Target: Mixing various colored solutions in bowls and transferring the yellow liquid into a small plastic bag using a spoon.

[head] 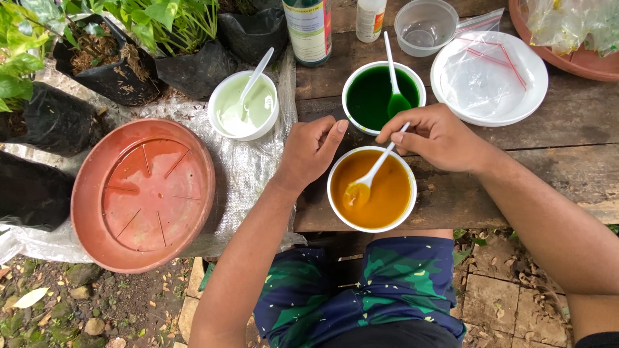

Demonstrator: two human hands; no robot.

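Carefully now, because the bowl of orange liquid [372, 189] in the lower middle of the frame looks quite full, and it stands close to the front edge of the wooden table [567, 122]. If you stir too quickly with the white spoon [369, 175], I think the liquid can splash over the rim onto the wood or onto your lap just below. Your left hand [311, 151] could also push the bowl toward that edge, since it rests just beside its left rim.

Your right hand [438, 136] is almost closed: thumb and fingers pinch the top of the spoon handle, and the spoon's head dips in the orange liquid. Your left hand is loosely curled, nearly a fist, with the thumb pointing up and right; it holds nothing, and I cannot tell if it really touches the bowl.

Right above your right hand stands the bowl of dark green liquid [377, 96] with its own spoon. Your knuckles are very near its rim, so a wide movement may knock it, in my judgement.
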